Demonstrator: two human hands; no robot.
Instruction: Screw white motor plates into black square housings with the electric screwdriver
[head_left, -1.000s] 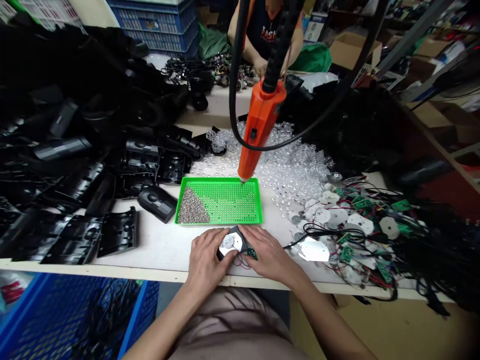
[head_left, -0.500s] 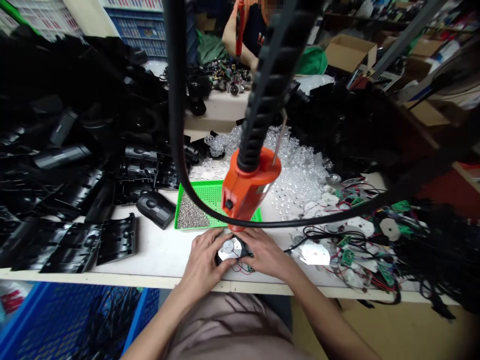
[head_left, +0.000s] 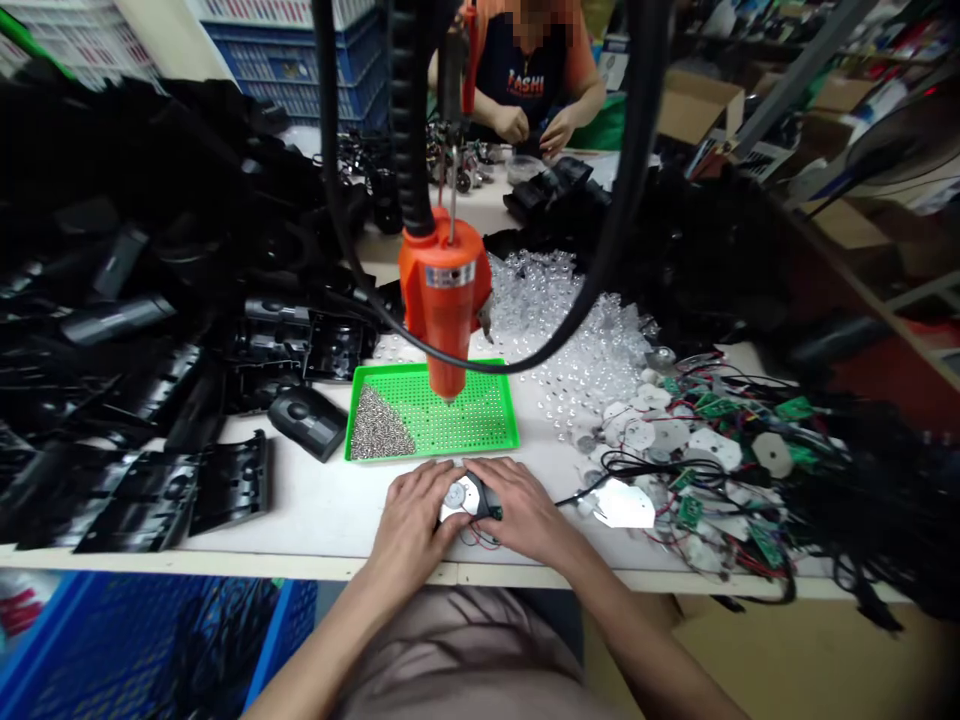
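Observation:
Both my left hand point(head_left: 411, 517) and my right hand point(head_left: 521, 512) grip a small black plastic housing point(head_left: 487, 497) at the table's front edge. A white disc plate with a round metal centre point(head_left: 463, 497) lies on it, and thin red and black wires trail below. My fingers hide most of the part. An orange electric screwdriver point(head_left: 444, 300) hangs on its cable above a green perforated tray point(head_left: 465, 420), its tip just over the tray and apart from my hands. Silver screws point(head_left: 380, 426) lie heaped in the tray's left corner.
Black plastic housings point(head_left: 150, 400) are piled on the left. Clear plastic lenses point(head_left: 559, 335) lie heaped behind the tray, and white discs with green circuit boards point(head_left: 697, 450) lie wired together at right. A co-worker point(head_left: 525, 85) works across the table. A blue crate point(head_left: 165, 640) sits below left.
The orange screwdriver has swung away from above my hands and back over the green tray. My hands stay on the part, which has barely shifted.

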